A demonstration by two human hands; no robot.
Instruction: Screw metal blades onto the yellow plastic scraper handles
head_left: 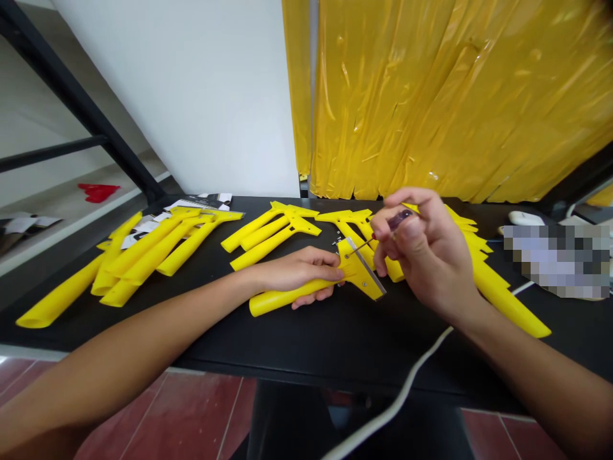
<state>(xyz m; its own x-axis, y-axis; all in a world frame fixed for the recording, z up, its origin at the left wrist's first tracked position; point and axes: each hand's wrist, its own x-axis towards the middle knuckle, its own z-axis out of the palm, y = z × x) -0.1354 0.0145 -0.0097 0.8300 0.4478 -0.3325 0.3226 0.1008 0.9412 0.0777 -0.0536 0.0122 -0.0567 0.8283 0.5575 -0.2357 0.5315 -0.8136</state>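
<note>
My left hand (306, 275) is wrapped round the neck of a yellow scraper (282, 296), whose wide head points right and carries a metal blade strip (368, 260) along its edge. Two screws show on that head. Between the fingers and thumb of my right hand (426, 249) is a screwdriver (400, 220) with a dark purple handle. Its thin shaft slants down left, and the tip meets the upper screw (347, 255). Several small screws (336, 239) lie on the black table (230, 338) just behind the scraper head.
Yellow scraper handles lie in groups at the left (138, 262), the middle back (272, 230) and the right (512, 300). Printed cards (211, 201) sit behind the left group. A white cable (407, 390) hangs over the front edge. Yellow plastic sheeting (431, 96) and a white panel (201, 96) stand behind.
</note>
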